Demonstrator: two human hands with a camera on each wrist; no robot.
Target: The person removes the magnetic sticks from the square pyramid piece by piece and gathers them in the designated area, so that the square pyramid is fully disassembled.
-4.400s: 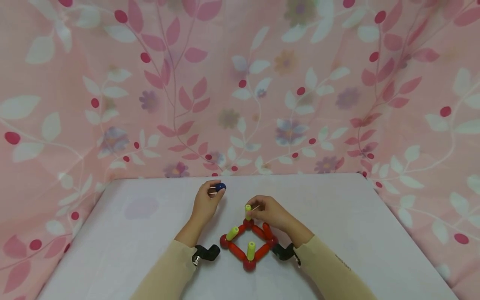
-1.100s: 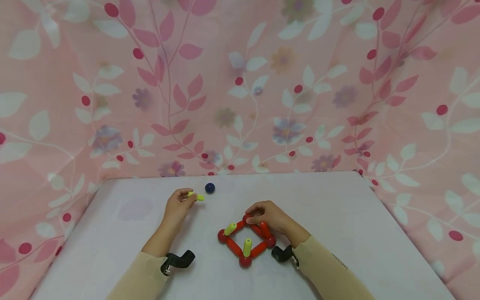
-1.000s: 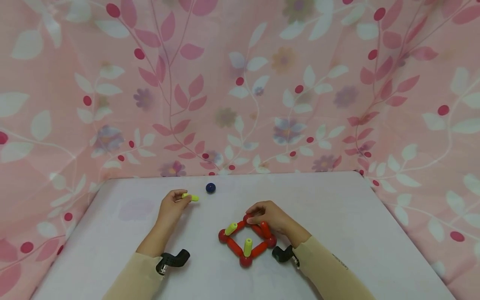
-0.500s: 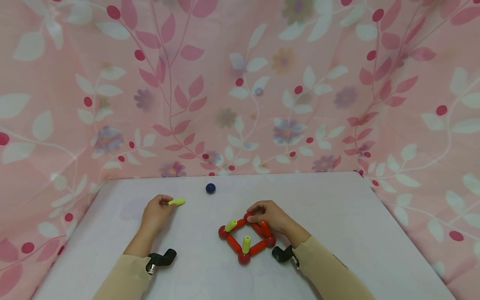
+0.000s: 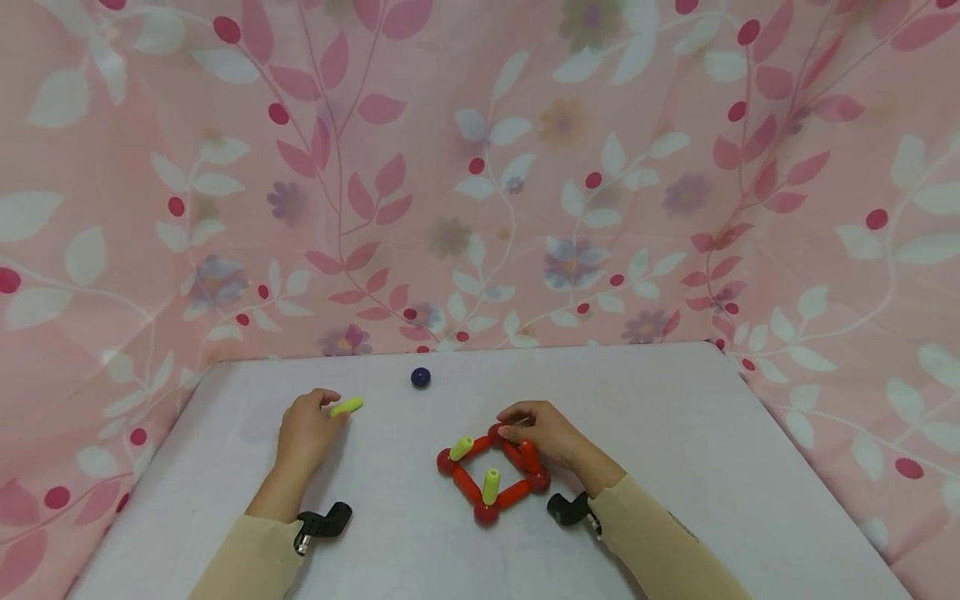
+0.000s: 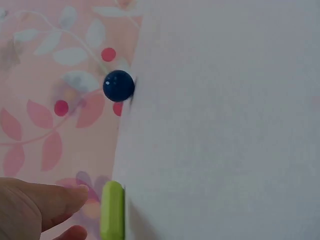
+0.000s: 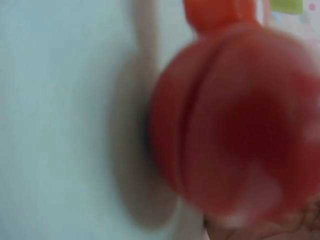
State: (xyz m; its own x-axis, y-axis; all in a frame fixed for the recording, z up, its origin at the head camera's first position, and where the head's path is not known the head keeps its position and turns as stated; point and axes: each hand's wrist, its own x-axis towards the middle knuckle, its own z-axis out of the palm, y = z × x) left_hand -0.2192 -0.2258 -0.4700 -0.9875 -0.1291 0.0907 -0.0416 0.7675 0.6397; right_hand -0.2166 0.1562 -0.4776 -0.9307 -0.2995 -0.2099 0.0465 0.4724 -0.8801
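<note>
A blurred red ball (image 7: pixel 240 125) adjoins an orange-red rod (image 7: pixel 220 12).

Floral-draped booth (image 5: pixel 480 250), white table (image 5: pixel 637 417)

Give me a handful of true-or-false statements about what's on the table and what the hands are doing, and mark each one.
1. A blue ball lies on the table. True.
2. The right hand is holding that ball. False: it holds a red ball.
3. A yellow-green stick is right by the left hand. True.
4. The red frame is a triangle. False: it has four sides.
5. Another yellow-green stick rises from the frame corner nearest the person. True.
</note>
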